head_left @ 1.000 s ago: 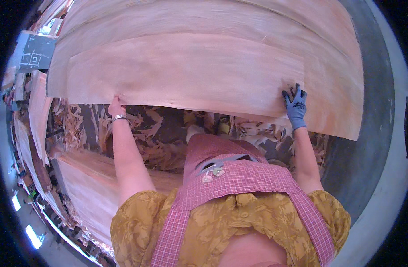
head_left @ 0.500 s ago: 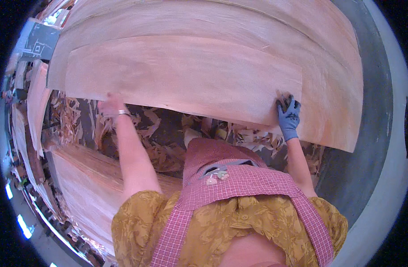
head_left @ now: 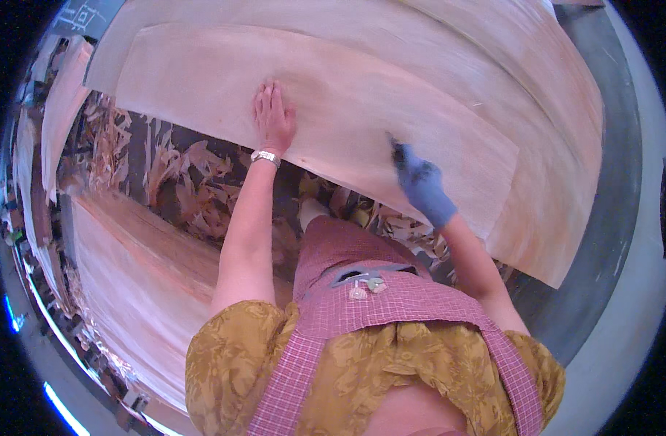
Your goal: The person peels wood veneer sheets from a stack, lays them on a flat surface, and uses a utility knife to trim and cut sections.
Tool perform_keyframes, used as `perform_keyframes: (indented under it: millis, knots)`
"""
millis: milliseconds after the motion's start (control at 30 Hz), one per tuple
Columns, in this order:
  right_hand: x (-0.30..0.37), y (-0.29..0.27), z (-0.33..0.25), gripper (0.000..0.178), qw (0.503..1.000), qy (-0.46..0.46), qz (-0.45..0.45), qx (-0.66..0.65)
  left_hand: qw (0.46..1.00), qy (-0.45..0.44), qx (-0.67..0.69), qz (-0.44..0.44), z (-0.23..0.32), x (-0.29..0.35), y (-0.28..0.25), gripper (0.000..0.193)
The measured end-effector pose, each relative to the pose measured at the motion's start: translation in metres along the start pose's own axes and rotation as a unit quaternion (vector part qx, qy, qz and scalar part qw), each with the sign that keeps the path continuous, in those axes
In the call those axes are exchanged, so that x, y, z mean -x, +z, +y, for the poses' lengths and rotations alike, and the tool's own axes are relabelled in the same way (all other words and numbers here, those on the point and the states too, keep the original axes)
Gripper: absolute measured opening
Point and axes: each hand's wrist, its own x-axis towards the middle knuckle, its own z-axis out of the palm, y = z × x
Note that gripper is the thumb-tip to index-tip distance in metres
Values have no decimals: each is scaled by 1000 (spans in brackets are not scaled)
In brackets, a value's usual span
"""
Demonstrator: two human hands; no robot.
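Observation:
A long pale sheet of wood veneer (head_left: 340,102) lies on top of a larger veneer stack (head_left: 558,174). My left hand (head_left: 275,123), bare with a silver watch at the wrist, presses flat on the sheet near its front edge, fingers stretched out. Over the sheet's right half is my right hand (head_left: 422,182), in a blue glove with dark patches. Its fingers are curled together, and a narrow dark tip points up and left from them. Whether that tip is a small tool or a gloved finger is unclear.
Torn veneer scraps (head_left: 202,185) litter the dark floor between me and the stack. Another veneer stack (head_left: 137,254) stands at the left, close to my left arm. Upright sheets (head_left: 67,109) are farther left. A grey floor strip (head_left: 616,218) curves along the right.
My left hand has moved right and inward onto the sheet. The right hand has left the right end, shifting left with its fingers now curled. The view has turned slightly.

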Motion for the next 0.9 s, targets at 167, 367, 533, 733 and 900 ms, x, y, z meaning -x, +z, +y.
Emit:
perform_keyframes:
  millis: [167,367,533,733,900]
  knots:
    - [-100,42,-96,21,995,-93,-16,42,998,-63,-1,2,-3,-3,-4,47]
    - [-157,59,-174,25,988,-27,-68,133,998,-68,17,0,-12,2,-8,41]
    - [-134,79,-158,38,984,-46,-77,155,998,-65,1,-27,-7,-2,-14,41]
    - [-60,86,-135,28,980,-27,-111,163,998,-49,-42,17,8,2,-7,63]
    - [-31,94,-98,34,977,-30,-128,167,998,-41,-53,6,2,-1,-2,74]
